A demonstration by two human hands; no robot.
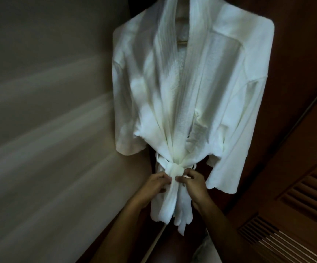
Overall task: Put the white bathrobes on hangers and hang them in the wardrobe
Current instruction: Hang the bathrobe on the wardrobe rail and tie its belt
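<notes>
Item: white bathrobe point(191, 82), hung on a hanger point(182, 41) inside the dark wooden wardrobe point(296, 44). At its waist, your left hand point(152, 185) and right hand point(193, 183) each pinch the belt point(176, 170) at the knot (picture blurred). Louvred door point(296, 205) right of the robe.

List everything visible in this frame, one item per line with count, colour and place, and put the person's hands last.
bathrobe: one, white, hanging upright at centre, front closed.
hanger: one, wooden, only a bar showing inside the collar.
belt: one, white, wrapped round the robe's waist, ends hanging below.
wall: one, grey-beige, left, blurred.
wardrobe: dark brown wood, behind and right of the robe.
louvred door: one, brown, lower right.
left hand: one, at the belt knot, fingers curled on it.
right hand: one, pinching the belt from the right.
</notes>
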